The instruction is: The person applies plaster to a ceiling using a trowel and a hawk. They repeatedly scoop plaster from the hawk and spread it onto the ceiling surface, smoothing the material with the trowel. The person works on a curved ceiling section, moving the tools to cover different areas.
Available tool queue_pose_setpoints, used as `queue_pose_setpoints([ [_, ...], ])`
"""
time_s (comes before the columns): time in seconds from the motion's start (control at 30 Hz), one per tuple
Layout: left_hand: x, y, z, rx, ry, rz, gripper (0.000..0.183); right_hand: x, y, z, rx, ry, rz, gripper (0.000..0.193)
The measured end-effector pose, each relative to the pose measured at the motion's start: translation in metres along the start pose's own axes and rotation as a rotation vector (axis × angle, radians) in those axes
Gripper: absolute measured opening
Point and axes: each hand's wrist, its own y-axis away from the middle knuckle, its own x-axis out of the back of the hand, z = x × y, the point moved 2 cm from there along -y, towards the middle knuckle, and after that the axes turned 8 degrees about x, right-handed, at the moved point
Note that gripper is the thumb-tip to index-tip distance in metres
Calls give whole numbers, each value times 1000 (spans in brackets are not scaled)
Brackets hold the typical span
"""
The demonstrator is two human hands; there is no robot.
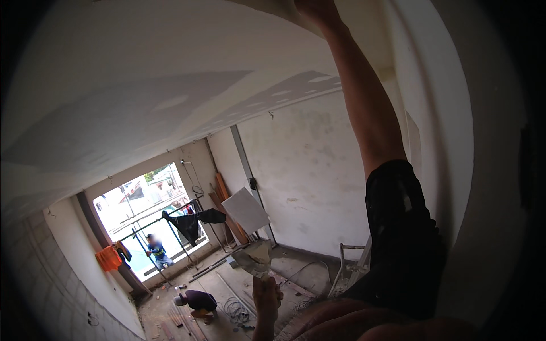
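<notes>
My left hand is low in the middle of the view, its fingers wrapped round the handle of a wide putty knife. The blade points up and away, and a pale lump of filler lies on it. My right arm, in a black sleeve, reaches straight up to the ceiling. Only part of my right hand shows at the top edge; its fingers are cut off, so whatever it may hold is hidden. Patches of filler and grey board mark the ceiling surface.
Far below, a person crouches on the floor beside coiled cable and long strips. Another person is at the window opening, by a rail with hanging clothes. A pale board leans near the corner; a metal frame stands below right.
</notes>
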Motion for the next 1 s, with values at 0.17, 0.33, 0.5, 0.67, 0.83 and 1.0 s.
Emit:
queue_pose_setpoints([
  [0.17, -1, 1, 2, -44, 30, -34, 28, -3, -1, -11, -44, 64, -24, 30],
  [0.33, -6, 2, 8, -36, 51, -50, 24, -3, -1, -27, -185, 20, -137, 32],
  [0.5, -8, 4, 11, -24, 22, -30, 14, -9, 3, -6, 12, 197, -135, 32],
  [0.67, -4, 0, 1, -32, 42, -54, 11, 4, 24, -38, -75, 114, -196, 32],
  [0.83, -7, -2, 9, 60, 157, -107, 10, 30, 43, -40, 23, 113, -146, 31],
  [1.0, -19, 5, 47, 19, 260, -226, 22, 82, 129, -106, -258, -326, 163, 19],
])
